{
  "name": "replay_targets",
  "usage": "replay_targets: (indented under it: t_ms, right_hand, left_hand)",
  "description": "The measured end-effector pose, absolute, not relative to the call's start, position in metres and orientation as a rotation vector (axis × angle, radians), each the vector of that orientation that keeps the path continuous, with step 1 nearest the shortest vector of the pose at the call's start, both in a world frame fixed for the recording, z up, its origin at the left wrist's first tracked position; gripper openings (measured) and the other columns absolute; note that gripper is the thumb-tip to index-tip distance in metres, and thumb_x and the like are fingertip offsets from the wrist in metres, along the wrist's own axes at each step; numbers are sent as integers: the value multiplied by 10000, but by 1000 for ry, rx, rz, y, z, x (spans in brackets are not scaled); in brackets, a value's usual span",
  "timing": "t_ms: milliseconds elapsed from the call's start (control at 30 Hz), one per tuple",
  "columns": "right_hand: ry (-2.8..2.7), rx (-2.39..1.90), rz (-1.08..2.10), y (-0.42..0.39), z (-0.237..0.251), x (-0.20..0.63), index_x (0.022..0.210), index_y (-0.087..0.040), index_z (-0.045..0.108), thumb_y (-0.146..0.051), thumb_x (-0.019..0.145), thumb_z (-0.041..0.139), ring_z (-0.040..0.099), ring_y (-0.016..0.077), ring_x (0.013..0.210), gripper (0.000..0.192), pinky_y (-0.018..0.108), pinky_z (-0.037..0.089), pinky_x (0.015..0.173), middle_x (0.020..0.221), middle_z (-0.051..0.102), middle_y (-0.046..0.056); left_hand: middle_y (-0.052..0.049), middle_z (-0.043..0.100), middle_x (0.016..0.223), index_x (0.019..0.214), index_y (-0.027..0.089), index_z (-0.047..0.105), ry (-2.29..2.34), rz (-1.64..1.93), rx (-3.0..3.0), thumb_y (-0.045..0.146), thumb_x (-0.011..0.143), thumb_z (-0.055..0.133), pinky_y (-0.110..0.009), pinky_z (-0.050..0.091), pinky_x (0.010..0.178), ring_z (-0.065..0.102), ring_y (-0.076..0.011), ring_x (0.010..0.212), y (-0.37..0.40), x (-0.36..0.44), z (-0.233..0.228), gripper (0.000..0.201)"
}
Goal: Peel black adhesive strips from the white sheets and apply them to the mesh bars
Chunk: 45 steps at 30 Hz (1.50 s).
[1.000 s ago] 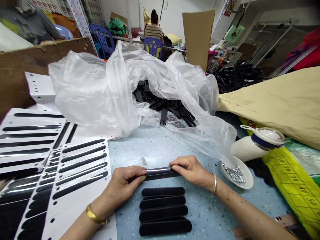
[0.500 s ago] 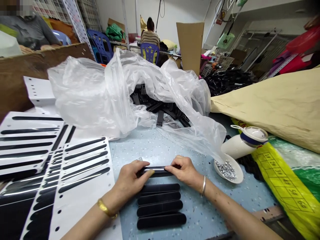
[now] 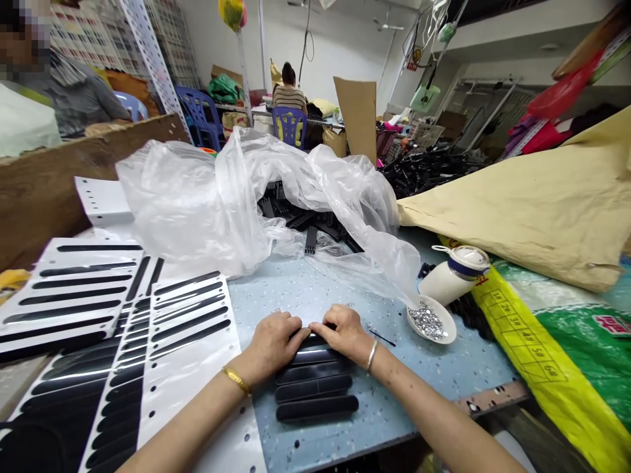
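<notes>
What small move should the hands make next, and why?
Probably ease the left hand and right hand apart along the far strip, pressing lightly: both hands meet near its middle and hide its ends.

White wall (image 3: pixel 340 49), blue plastic chairs (image 3: pixel 203 113), perforated metal post (image 3: pixel 154 62).

Bare left hand (image 3: pixel 276 341) and left forearm (image 3: pixel 192 420), broad, shiny gold-coloured bangle (image 3: pixel 236 381) between them, bare right hand (image 3: pixel 349 332) and right forearm (image 3: pixel 428 407), slimmer, rounded silver-coloured bangle (image 3: pixel 371 357) between them
</notes>
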State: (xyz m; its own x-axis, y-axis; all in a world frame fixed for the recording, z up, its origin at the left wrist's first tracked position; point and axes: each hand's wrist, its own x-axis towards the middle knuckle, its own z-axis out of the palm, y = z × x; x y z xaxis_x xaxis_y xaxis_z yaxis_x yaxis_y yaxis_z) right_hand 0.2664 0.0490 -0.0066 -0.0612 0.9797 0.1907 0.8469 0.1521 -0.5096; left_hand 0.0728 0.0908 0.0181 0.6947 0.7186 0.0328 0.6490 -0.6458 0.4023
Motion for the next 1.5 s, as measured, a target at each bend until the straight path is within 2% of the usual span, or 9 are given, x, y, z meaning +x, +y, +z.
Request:
replay_targets:
  t_ms: [233,367,467,633,900,1033,1200,1333,1500]
  right_hand:
    - [-2025,-1644,417,8,11,272,880,-158,719,-326,877,571,657,186,772,224,280,476,735,807,718,70]
    - [-2080,-1534,470,-33,18,282,1268,-60,560,-622,641,727,596,335,1106,859,435,470,948,1221,617,226]
    - [-2263,-1478,546,-52,21,288,1390,-36,432,-713,546,733,456,415,1269,1123,526,396,1031,1414,418,291]
    - [-2383,-1373,518,-55,1,300,1433,-67,374,-617,563,775,415,409,1305,1105,504,387,1051,1473,337,270]
    - [-2197,-1094,253,-41,-59,303,1408,-57,390,-581,596,752,520,422,1198,1031,508,481,942,1370,463,293]
    - [-1931,-1348,819,-29,-8,307,1273,-149,557,-517,520,822,585,361,1109,880,442,521,898,1289,562,202]
    - [-1401,-1531,1794,26,31,295,649,-154,607,-525,768,577,577,139,452,390,237,499,408,533,585,5]
    - [-1323,-1678,1968,62,22,278,555,-179,473,-460,803,562,498,112,301,385,200,401,253,428,519,-21]
    - [-1409,-1777,1834,68,13,273,650,-174,496,-419,851,518,588,157,356,318,188,403,257,423,535,-15]
  left_hand:
    - [-117,705,1071,1175,189,629,918,359,2440,399,878,551,-421,491,873,643,-282,985,65,48,30,372]
    - [-185,276,1538,1472,256,277,821,462,2246,462,507,859,-594,313,1075,314,-420,1366,35,20,14,1145]
    - [-162,138,1582,1487,304,217,845,487,2217,195,504,835,-582,296,1094,225,-404,1406,22,13,1,1166]
    - [-127,161,1584,1487,331,192,885,527,2188,48,505,708,-536,334,1093,288,-368,1392,19,14,-3,1145]
    - [-147,393,1482,1454,298,301,994,569,2139,76,442,694,-574,389,1037,417,-427,1301,25,12,-9,1108]
    - [-96,609,1255,1443,301,316,1116,507,1804,136,442,752,-471,528,892,614,-346,1070,32,15,15,1104]
    - [-50,678,736,1091,131,581,1271,314,1278,545,735,617,-237,440,426,667,-213,618,55,27,50,547]
    - [29,523,444,806,156,548,1327,279,1228,737,777,424,-207,262,327,569,-185,393,77,38,55,595]
    - [2,613,587,1108,123,576,1358,370,1591,646,813,483,-275,434,450,607,-206,513,89,31,51,608]
